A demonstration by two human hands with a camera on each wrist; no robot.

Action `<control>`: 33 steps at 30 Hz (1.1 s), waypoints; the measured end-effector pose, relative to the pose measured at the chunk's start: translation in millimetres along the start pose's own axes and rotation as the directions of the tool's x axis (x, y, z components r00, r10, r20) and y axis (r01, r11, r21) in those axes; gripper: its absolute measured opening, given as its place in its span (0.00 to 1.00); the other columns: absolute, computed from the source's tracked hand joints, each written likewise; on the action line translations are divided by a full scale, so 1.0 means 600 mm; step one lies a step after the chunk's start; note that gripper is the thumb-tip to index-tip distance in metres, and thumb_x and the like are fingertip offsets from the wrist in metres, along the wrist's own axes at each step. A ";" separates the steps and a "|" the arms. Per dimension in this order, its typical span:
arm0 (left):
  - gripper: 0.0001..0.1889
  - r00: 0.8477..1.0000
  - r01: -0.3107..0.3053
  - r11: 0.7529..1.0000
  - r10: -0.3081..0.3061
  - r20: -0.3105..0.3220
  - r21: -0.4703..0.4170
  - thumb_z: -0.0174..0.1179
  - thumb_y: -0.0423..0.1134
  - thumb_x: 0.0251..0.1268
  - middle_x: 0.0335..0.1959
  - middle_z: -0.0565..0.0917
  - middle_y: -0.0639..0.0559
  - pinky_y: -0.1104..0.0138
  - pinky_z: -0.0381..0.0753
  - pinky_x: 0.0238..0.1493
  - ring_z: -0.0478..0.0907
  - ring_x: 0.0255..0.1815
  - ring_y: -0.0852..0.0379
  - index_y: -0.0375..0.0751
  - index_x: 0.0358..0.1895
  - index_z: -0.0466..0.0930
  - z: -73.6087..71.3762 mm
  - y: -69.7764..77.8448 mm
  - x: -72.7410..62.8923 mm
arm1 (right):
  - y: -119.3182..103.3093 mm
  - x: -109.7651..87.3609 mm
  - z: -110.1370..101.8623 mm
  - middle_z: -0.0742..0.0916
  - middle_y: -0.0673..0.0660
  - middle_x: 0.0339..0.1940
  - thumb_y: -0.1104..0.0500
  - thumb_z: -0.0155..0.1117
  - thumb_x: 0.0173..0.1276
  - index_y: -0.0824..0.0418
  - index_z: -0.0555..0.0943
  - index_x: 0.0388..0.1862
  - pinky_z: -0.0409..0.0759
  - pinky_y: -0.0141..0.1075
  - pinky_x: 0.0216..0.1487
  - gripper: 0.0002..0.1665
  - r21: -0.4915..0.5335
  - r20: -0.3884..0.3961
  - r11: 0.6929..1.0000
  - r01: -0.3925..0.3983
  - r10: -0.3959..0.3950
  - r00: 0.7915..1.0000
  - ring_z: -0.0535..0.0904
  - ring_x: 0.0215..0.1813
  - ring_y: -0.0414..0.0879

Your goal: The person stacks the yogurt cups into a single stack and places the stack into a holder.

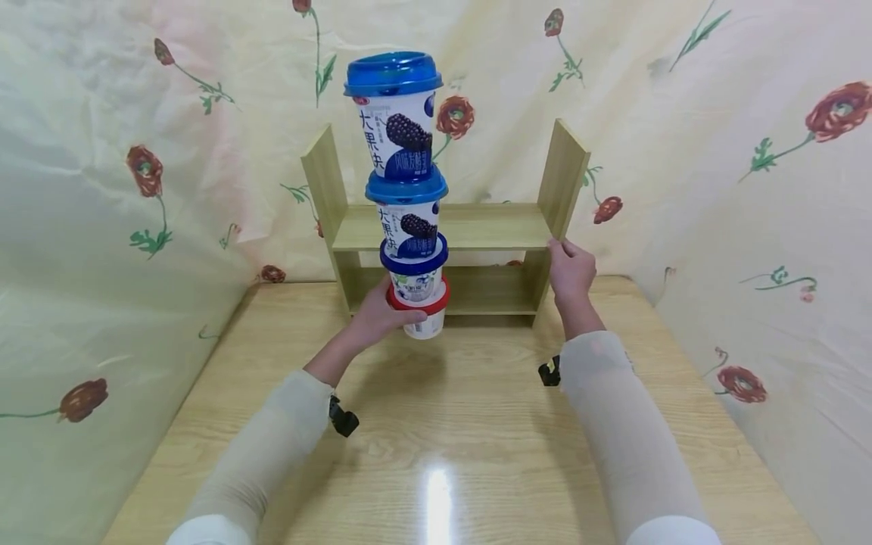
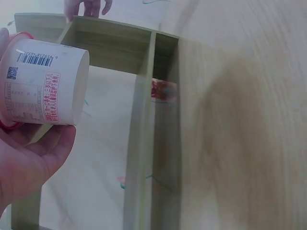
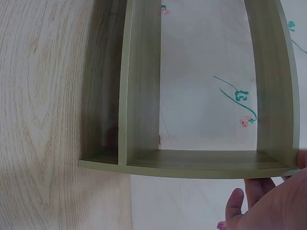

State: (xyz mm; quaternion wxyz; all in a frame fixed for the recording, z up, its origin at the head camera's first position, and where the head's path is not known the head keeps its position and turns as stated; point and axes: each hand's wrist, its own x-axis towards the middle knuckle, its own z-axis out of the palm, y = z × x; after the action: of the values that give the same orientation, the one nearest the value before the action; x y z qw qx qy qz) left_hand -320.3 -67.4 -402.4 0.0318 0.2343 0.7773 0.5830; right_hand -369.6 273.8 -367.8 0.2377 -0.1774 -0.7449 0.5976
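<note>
My left hand (image 1: 373, 316) grips the lowest of several stacked yogurt cups, a white tub with a red lid (image 1: 428, 327). On it stands a small cup with a dark blue lid (image 1: 417, 284). Above are two blackberry yogurt cups, the lower one (image 1: 412, 223) and the larger top one (image 1: 397, 132), both with bright blue lids. The stack leans slightly left, in front of a wooden shelf (image 1: 446, 227). In the left wrist view the tub (image 2: 48, 86) shows a barcode. My right hand (image 1: 572, 271) holds the shelf's right side panel at the upper board's height.
The shelf stands at the back of a wooden table (image 1: 477, 439), with two raised side panels and a lower compartment (image 1: 490, 291). Flowered cloth (image 1: 123, 265) hangs behind and at both sides. A small black wrist camera (image 1: 343, 418) sits below the left wrist.
</note>
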 end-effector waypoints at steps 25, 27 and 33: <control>0.39 0.998 -0.026 1.000 0.026 0.058 0.000 0.74 0.45 0.59 0.63 0.78 0.54 0.51 0.74 0.65 0.76 0.61 0.52 0.51 0.72 0.65 -0.018 0.130 0.092 | 0.004 0.000 -0.006 0.84 0.57 0.61 0.47 0.64 0.71 0.55 0.85 0.58 0.72 0.42 0.65 0.22 -0.018 0.017 0.999 0.027 -0.026 1.000 0.76 0.62 0.49; 0.38 0.997 -0.035 0.999 0.035 0.062 0.001 0.74 0.45 0.59 0.63 0.78 0.54 0.52 0.74 0.65 0.76 0.61 0.52 0.51 0.72 0.66 -0.021 0.136 0.097 | 0.005 0.000 -0.005 0.85 0.57 0.60 0.48 0.64 0.71 0.56 0.86 0.57 0.72 0.42 0.66 0.21 -0.019 0.016 0.999 0.036 -0.036 0.999 0.76 0.62 0.49; 0.36 0.997 -0.043 0.999 0.043 0.070 0.003 0.74 0.44 0.60 0.62 0.79 0.53 0.52 0.75 0.64 0.77 0.61 0.51 0.49 0.70 0.67 -0.034 0.151 0.114 | 0.005 -0.001 -0.005 0.85 0.57 0.60 0.49 0.63 0.72 0.57 0.86 0.57 0.72 0.41 0.66 0.21 -0.012 0.018 0.999 0.042 -0.041 0.999 0.76 0.63 0.48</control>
State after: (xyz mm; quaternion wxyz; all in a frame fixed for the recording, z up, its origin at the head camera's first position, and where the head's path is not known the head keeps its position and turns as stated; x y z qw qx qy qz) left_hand -358.1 -38.8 -297.2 0.0458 0.2713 0.7718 0.5732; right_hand -367.6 276.6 -370.4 0.2425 -0.1582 -0.7542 0.5894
